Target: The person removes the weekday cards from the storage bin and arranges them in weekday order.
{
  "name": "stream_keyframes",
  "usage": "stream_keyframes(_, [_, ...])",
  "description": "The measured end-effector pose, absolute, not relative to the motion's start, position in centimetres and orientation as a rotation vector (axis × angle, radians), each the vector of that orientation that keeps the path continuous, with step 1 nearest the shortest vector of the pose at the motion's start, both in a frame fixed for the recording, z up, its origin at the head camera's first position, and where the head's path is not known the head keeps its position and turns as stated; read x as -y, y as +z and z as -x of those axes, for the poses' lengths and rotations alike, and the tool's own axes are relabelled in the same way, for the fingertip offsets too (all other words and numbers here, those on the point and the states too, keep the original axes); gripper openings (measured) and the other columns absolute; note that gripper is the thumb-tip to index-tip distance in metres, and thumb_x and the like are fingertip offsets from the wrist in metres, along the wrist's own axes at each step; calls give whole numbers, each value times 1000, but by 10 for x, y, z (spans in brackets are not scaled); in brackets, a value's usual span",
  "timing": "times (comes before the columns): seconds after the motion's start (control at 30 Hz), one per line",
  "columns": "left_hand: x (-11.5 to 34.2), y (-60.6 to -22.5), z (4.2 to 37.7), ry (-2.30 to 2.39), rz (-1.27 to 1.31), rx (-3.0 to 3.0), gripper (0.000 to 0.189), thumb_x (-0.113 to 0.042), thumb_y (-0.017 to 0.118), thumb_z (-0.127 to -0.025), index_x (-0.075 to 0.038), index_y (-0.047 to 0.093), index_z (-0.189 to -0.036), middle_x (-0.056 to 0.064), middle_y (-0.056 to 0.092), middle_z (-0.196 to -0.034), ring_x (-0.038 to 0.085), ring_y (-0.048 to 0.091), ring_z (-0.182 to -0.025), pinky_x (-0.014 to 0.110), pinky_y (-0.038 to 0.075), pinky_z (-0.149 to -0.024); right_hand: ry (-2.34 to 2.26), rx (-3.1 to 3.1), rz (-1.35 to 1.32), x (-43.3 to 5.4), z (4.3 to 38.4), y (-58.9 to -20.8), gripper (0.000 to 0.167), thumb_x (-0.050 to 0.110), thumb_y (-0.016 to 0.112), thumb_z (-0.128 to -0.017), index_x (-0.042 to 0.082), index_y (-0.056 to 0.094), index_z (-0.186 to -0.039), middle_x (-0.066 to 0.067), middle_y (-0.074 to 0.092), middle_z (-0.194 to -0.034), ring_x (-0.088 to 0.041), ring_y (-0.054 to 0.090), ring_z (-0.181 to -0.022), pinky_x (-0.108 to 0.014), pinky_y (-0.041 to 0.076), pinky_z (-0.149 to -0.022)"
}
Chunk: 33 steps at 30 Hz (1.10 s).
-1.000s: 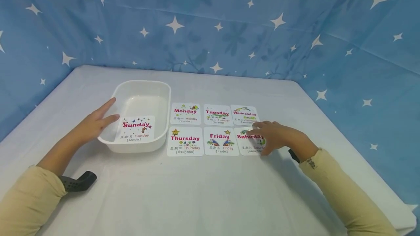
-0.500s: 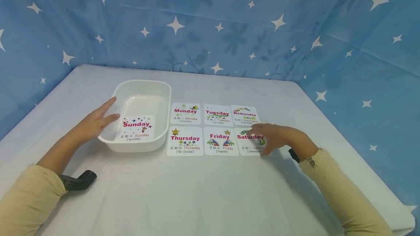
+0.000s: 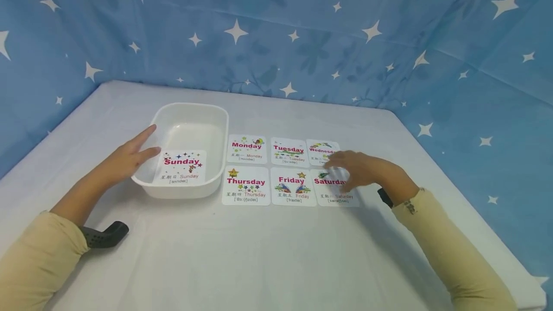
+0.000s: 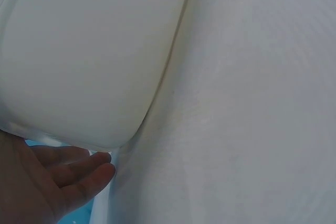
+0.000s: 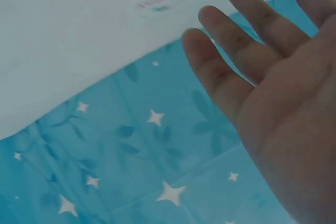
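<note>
A white plastic tray (image 3: pixel 180 192) stands at the left of the table, with the Sunday card (image 3: pixel 183 167) lying inside its near end. My left hand (image 3: pixel 125 161) holds the tray's left wall, thumb over the rim and several fingers (image 4: pixel 79 174) outside it. My right hand (image 3: pixel 363 172), fingers spread and holding nothing, is above the Saturday card (image 3: pixel 332 197) and partly covers the Wednesday card (image 3: pixel 321 146). Left of these lie the Monday card (image 3: pixel 246 150), Tuesday card (image 3: pixel 289 151), Thursday card (image 3: pixel 246 188) and Friday card (image 3: pixel 294 190), in two rows.
A white cloth covers the table (image 3: pixel 259 258). Blue fabric with white stars (image 3: pixel 268 37) hangs behind and at the sides. Both wrists wear dark bands, the left one (image 3: pixel 105 235) sticking out over the cloth.
My right hand has risen a little from the Saturday card, uncovering more of its lower right and covering more of the Wednesday card. The left hand stays on the tray; the head view has shifted slightly.
</note>
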<state>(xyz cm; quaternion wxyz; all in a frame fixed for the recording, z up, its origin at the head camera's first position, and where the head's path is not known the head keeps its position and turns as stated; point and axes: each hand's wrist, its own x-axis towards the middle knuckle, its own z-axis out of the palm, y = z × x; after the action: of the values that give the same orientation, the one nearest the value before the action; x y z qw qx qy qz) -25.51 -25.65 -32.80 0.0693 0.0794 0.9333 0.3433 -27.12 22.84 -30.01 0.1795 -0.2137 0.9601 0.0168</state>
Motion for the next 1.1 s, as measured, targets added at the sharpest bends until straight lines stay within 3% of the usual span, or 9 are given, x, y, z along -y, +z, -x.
stream_keyframes(0.13, [264,-324,252,1015,-215,-2822,69,-36,32,-98,-8,-9,-145,26,-7,-149,51,2,-134,68,16,-100,78,-2797,752,-179,292,-275,62,26,71,-79,18,45,-135,-10,33,-146,-35,26,-136,-56,26,-105])
stream_keyframes(0.37, [266,-330,248,1061,-195,-2810,68,-35,32,-98,-9,-9,-146,27,-4,-149,55,16,-130,61,36,-94,233,-2791,1150,-45,309,-252,61,44,56,-87,21,36,-140,-4,27,-150,-24,22,-139,-43,18,-113])
stream_keyframes(0.47, [263,-333,247,1067,-202,-2818,67,-34,33,-98,-9,-7,-146,28,-1,-149,54,27,-126,56,44,-89,317,-2758,1225,12,307,-259,67,54,49,-87,21,30,-143,-2,26,-150,-21,22,-139,-41,17,-113])
stream_keyframes(0.57, [258,-334,248,1075,-204,-2821,67,-33,34,-98,-9,-6,-146,28,1,-149,54,28,-126,57,41,-91,374,-2666,1136,53,305,-275,83,64,50,-81,21,22,-146,-1,27,-150,-20,26,-138,-39,21,-112])
stream_keyframes(0.67, [253,-334,250,1081,-210,-2817,67,-34,34,-98,-8,-5,-146,27,1,-149,54,22,-129,61,33,-97,381,-2549,953,74,302,-293,98,67,57,-73,23,11,-148,1,26,-150,-19,29,-136,-37,26,-111])
stream_keyframes(0.8, [249,-330,250,1067,-216,-2823,67,-33,36,-97,-8,-2,-147,25,2,-150,51,15,-133,62,23,-102,342,-2487,853,84,303,-308,104,58,66,-72,24,3,-148,1,23,-150,-18,31,-135,-37,30,-108])
stream_keyframes(0.93, [253,-323,250,1044,-215,-2838,67,-32,37,-97,-9,-1,-147,23,2,-151,49,10,-135,63,17,-104,321,-2517,920,89,304,-310,99,53,67,-74,21,10,-147,-2,26,-147,-20,34,-130,-40,32,-107])
stream_keyframes(1.1, [253,-323,251,1079,-197,-2810,68,-33,38,-97,-11,-2,-147,22,2,-151,49,13,-135,62,20,-104,355,-2542,996,89,305,-311,90,54,67,-74,17,23,-144,-5,33,-133,-17,36,-116,-35,38,-101])
